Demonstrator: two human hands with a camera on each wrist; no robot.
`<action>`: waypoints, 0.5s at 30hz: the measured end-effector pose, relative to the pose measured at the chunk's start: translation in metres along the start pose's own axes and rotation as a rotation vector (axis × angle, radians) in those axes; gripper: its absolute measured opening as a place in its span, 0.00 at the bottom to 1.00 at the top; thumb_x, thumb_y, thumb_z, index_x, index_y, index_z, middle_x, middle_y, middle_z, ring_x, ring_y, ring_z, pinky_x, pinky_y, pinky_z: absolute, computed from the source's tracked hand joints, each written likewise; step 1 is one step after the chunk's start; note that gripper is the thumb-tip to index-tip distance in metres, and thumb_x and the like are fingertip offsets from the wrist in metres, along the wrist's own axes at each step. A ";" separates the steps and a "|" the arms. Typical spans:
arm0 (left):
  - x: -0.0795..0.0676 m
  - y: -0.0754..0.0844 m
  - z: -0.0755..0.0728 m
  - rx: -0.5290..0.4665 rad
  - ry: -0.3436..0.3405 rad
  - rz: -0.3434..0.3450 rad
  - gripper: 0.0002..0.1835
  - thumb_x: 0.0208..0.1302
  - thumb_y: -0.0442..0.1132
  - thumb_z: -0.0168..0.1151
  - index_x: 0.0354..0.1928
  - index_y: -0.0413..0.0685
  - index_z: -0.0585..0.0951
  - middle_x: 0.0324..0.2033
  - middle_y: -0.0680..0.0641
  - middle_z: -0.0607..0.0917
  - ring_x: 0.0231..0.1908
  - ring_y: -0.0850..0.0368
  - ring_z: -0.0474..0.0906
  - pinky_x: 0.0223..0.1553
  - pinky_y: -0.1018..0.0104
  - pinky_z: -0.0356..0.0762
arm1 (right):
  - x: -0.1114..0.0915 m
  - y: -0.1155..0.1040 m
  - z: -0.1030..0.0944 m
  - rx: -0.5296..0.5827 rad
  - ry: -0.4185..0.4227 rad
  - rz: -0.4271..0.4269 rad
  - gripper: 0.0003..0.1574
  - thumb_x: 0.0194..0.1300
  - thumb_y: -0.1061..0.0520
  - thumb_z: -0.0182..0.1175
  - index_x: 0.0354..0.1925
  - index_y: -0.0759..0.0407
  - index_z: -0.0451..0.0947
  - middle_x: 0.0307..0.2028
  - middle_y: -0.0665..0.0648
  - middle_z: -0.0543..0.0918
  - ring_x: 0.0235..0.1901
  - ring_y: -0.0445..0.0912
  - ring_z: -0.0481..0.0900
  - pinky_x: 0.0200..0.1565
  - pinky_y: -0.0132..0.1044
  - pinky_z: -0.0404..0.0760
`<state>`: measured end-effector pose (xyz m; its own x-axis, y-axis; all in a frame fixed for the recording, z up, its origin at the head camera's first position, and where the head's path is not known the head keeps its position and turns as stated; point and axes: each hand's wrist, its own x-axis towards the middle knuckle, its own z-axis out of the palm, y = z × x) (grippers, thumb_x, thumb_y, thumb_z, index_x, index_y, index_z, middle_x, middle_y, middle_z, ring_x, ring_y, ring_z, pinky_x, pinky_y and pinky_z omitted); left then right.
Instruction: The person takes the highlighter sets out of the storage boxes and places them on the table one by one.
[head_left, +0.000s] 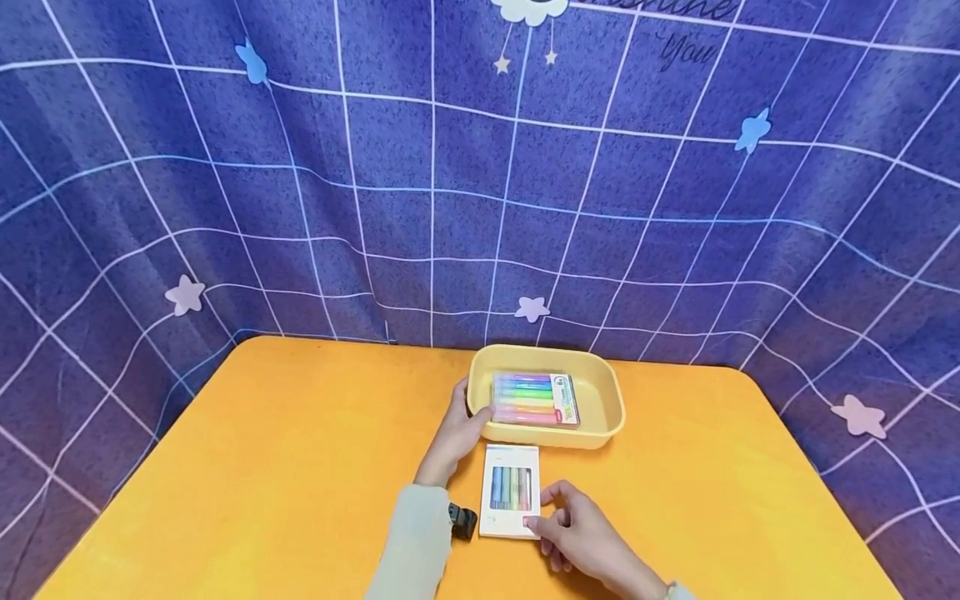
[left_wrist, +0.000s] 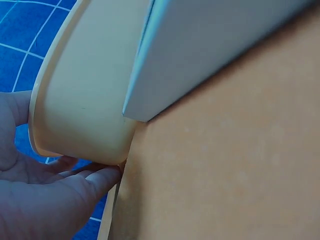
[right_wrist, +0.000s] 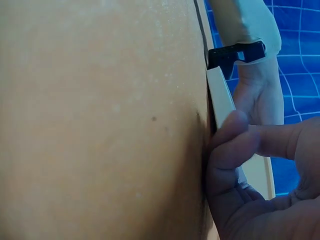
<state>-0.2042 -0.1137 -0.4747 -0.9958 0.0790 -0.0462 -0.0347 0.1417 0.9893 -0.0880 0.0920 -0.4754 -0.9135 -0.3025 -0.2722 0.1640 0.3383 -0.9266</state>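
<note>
Backdrop: I see a blue gridded curtain (head_left: 427,217) behind an orange table (head_left: 322,442).
Yellow tray (head_left: 601,402): on the table, my left hand (head_left: 457,433) gripping its left end.
Pen pack (head_left: 528,400): inside the tray.
White box (head_left: 510,490): just on the tray's near side, my right hand (head_left: 583,532) pinching its right edge near the bottom corner.

Box (head_left: 510,490) before tray (head_left: 597,398), contact unclear
</note>
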 end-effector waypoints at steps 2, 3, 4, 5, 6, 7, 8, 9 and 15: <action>0.001 0.001 0.001 -0.003 0.000 0.000 0.38 0.75 0.40 0.54 0.80 0.49 0.48 0.78 0.37 0.58 0.77 0.39 0.53 0.77 0.39 0.51 | -0.001 -0.002 -0.002 -0.007 -0.002 -0.004 0.21 0.69 0.55 0.63 0.51 0.65 0.67 0.19 0.52 0.79 0.14 0.42 0.74 0.17 0.30 0.72; 0.001 0.002 0.001 -0.001 -0.003 0.005 0.39 0.74 0.40 0.54 0.80 0.49 0.48 0.77 0.36 0.58 0.77 0.38 0.54 0.76 0.39 0.52 | -0.001 -0.002 -0.002 -0.012 -0.001 -0.008 0.21 0.69 0.56 0.63 0.51 0.65 0.67 0.19 0.52 0.79 0.14 0.42 0.75 0.17 0.30 0.72; 0.001 0.002 0.001 -0.002 -0.002 0.002 0.39 0.74 0.40 0.54 0.80 0.49 0.48 0.77 0.36 0.58 0.77 0.38 0.54 0.76 0.39 0.52 | -0.001 -0.003 -0.003 -0.018 -0.003 -0.013 0.20 0.69 0.56 0.63 0.51 0.65 0.67 0.19 0.52 0.79 0.14 0.42 0.75 0.17 0.30 0.72; 0.001 0.002 0.000 -0.002 -0.001 -0.001 0.39 0.74 0.40 0.54 0.80 0.49 0.48 0.77 0.36 0.58 0.77 0.39 0.54 0.77 0.39 0.52 | -0.001 -0.004 -0.004 -0.023 -0.003 -0.019 0.20 0.69 0.57 0.63 0.51 0.65 0.67 0.19 0.52 0.79 0.14 0.42 0.75 0.17 0.30 0.72; 0.001 0.002 0.000 -0.004 0.000 0.000 0.39 0.74 0.40 0.54 0.80 0.49 0.47 0.77 0.36 0.58 0.77 0.39 0.54 0.77 0.40 0.52 | -0.001 -0.006 -0.004 -0.030 -0.002 -0.028 0.20 0.69 0.57 0.63 0.51 0.65 0.67 0.19 0.52 0.79 0.14 0.42 0.75 0.17 0.30 0.72; 0.002 0.003 0.000 -0.006 0.000 -0.002 0.39 0.74 0.40 0.54 0.80 0.49 0.47 0.77 0.37 0.58 0.77 0.39 0.54 0.77 0.40 0.52 | -0.001 -0.007 -0.005 -0.034 0.002 -0.037 0.20 0.69 0.57 0.63 0.51 0.66 0.67 0.19 0.52 0.79 0.14 0.42 0.74 0.16 0.30 0.72; 0.002 0.003 0.000 -0.007 0.000 -0.003 0.39 0.74 0.41 0.54 0.80 0.50 0.47 0.77 0.37 0.58 0.77 0.40 0.54 0.77 0.40 0.52 | -0.001 -0.008 -0.007 -0.037 0.007 -0.048 0.20 0.69 0.57 0.63 0.51 0.66 0.68 0.19 0.52 0.79 0.14 0.42 0.74 0.16 0.30 0.72; 0.003 0.003 0.000 -0.007 0.000 0.001 0.39 0.74 0.41 0.54 0.80 0.49 0.47 0.77 0.37 0.58 0.77 0.40 0.54 0.77 0.40 0.52 | -0.001 -0.009 -0.008 -0.040 0.010 -0.059 0.20 0.68 0.58 0.63 0.51 0.67 0.68 0.19 0.53 0.79 0.14 0.42 0.74 0.16 0.29 0.72; 0.002 0.002 -0.001 -0.014 -0.003 -0.011 0.39 0.74 0.41 0.54 0.80 0.50 0.47 0.77 0.37 0.59 0.78 0.40 0.53 0.77 0.40 0.51 | 0.001 -0.012 -0.014 -0.084 0.044 -0.094 0.17 0.68 0.60 0.63 0.49 0.68 0.72 0.21 0.55 0.79 0.15 0.42 0.74 0.17 0.31 0.74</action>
<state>-0.2063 -0.1142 -0.4723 -0.9951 0.0806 -0.0572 -0.0465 0.1288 0.9906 -0.0958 0.1004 -0.4611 -0.9391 -0.2976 -0.1721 0.0472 0.3842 -0.9220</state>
